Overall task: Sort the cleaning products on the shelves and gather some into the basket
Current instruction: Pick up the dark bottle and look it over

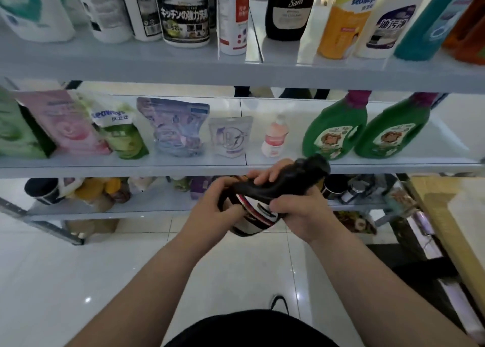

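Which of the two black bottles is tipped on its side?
The black bottle in the left hand and right hand; the second bottle stands upright on the top shelf.

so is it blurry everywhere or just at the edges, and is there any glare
Head view: sharpest upper centre, the Japanese-label bottle legible; pink pouch at far left smeared; black bottle in the left hand and right hand slightly blurred; small glare dots on the floor tiles; teal bottle at right leans, wide-angle distortion.
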A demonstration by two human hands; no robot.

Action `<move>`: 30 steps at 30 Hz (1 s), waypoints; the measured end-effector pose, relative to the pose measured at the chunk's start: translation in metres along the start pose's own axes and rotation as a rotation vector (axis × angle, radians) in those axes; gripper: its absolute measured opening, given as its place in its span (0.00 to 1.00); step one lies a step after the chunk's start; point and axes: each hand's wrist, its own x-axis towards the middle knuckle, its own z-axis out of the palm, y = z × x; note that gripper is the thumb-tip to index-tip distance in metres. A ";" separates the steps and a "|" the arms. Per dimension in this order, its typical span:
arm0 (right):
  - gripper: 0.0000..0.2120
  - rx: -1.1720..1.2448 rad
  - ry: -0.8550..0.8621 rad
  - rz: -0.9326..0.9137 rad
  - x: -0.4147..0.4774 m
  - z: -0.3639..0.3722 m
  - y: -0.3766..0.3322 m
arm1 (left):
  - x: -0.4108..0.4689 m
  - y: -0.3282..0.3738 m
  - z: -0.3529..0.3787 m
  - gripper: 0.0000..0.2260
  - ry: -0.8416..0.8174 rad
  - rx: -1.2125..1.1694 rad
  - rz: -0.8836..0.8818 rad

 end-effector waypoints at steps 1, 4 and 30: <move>0.24 -0.039 -0.006 -0.075 -0.006 0.007 0.003 | -0.005 -0.003 -0.005 0.23 0.014 0.012 0.089; 0.24 -0.066 0.080 -0.228 -0.021 0.029 0.015 | -0.020 -0.010 -0.002 0.43 -0.084 0.242 0.309; 0.22 0.150 0.466 0.358 -0.039 -0.075 0.003 | -0.041 0.023 0.109 0.26 -0.536 -0.893 -0.848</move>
